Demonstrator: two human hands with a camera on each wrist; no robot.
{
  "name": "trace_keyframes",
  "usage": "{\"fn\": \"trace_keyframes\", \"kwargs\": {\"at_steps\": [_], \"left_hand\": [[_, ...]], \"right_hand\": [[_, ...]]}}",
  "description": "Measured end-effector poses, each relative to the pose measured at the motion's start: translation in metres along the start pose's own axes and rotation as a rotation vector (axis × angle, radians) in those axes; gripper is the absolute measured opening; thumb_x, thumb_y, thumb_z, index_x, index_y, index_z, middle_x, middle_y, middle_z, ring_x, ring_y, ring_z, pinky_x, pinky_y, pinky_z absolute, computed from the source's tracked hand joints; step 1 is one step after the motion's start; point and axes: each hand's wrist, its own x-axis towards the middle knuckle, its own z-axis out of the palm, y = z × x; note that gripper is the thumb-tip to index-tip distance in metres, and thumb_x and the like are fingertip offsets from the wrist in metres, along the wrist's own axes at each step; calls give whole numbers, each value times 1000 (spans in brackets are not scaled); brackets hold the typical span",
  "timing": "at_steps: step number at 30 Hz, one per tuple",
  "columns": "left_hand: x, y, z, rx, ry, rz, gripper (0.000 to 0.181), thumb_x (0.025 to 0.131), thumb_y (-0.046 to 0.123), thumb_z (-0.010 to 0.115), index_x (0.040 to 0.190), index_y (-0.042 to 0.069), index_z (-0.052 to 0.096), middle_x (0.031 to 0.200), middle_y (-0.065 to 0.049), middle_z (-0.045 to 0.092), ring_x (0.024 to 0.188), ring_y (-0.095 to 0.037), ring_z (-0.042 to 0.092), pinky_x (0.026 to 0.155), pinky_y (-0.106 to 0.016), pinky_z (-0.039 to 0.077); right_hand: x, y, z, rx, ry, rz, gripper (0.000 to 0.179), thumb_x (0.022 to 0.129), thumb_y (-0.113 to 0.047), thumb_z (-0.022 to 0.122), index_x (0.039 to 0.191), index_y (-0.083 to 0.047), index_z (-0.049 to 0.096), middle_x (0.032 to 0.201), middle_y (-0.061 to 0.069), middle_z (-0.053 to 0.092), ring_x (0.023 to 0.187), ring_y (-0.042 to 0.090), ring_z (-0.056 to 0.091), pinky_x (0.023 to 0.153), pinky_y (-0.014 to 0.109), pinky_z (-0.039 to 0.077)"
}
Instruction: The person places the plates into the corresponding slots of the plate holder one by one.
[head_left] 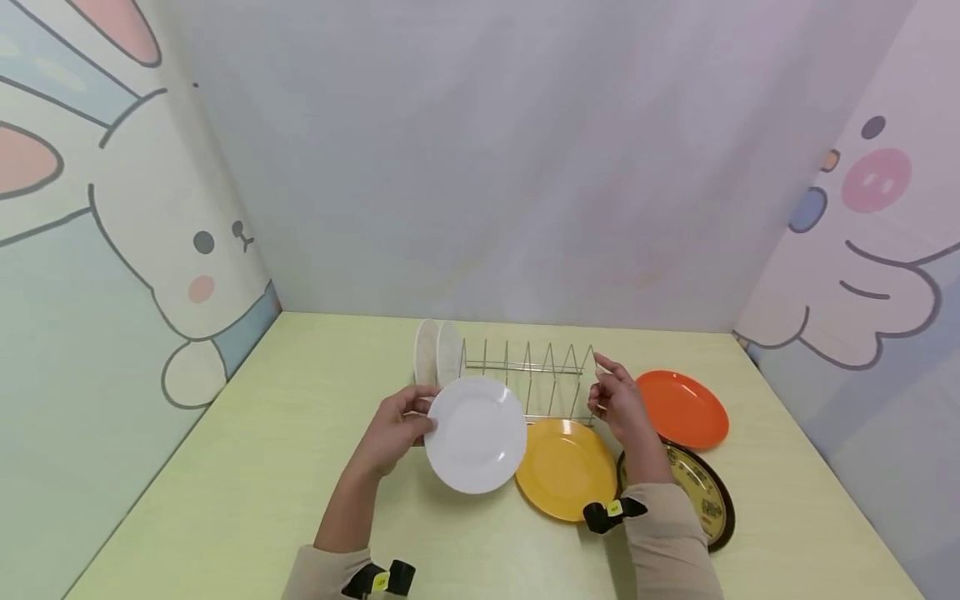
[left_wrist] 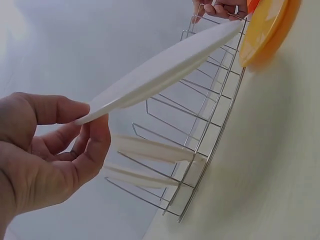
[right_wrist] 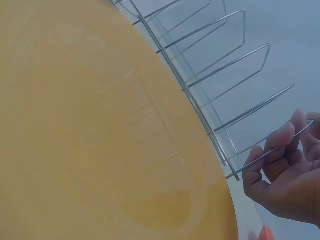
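Observation:
My left hand pinches the edge of a white plate between thumb and fingers. The plate is tilted, in front of the wire dish rack, and its lower side shows in the left wrist view. Two more white plates stand upright in the left end slots of the rack. At the rack's right end, my right hand holds the last wire loop; curled fingers lie round it in the right wrist view.
A yellow plate lies at the rack's front right. Farther right are an orange plate and a dark-rimmed patterned plate, partly hidden by my right forearm. A grey curtain wall rises behind the table.

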Motion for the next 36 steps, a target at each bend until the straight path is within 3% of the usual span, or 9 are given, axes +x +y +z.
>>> {"fn": "trace_keyframes", "kwargs": {"at_steps": [4,12,21,29,36], "left_hand": [[-2,8,6,-60,128,-11,40,80,-14,54,118,-3,56,93,-19,54,76,-23,60,61,-33,53],[-2,22,14,-143,270,21,43,84,-14,53,123,3,54,100,-20,56,79,-22,60,64,-32,54],[-3,26,24,-279,393,66,45,85,-15,52,125,5,50,106,-18,53,82,-20,61,62,-29,52],[1,28,25,-326,478,136,46,85,-14,52,127,4,47,105,-16,50,84,-21,58,66,-26,51],[6,30,29,-431,562,158,47,84,-15,53,126,5,45,106,-15,50,88,-22,55,68,-27,50]], "right_hand": [[-1,-1,-1,5,-7,2,41,102,-22,40,142,-19,35,67,3,51,56,17,50,64,32,44],[-1,-3,-2,11,-18,-2,44,101,-23,41,144,-17,33,66,3,51,56,17,49,64,32,43],[-3,-3,-3,0,-25,-5,45,102,-21,39,145,-16,31,66,3,51,56,17,49,64,33,43],[-3,-2,-4,-12,-39,-28,46,102,-20,38,147,-14,27,66,3,51,56,17,48,65,34,42],[-3,-1,-4,-1,-39,-27,45,102,-20,38,146,-14,29,66,3,51,56,17,48,64,34,42]]}}
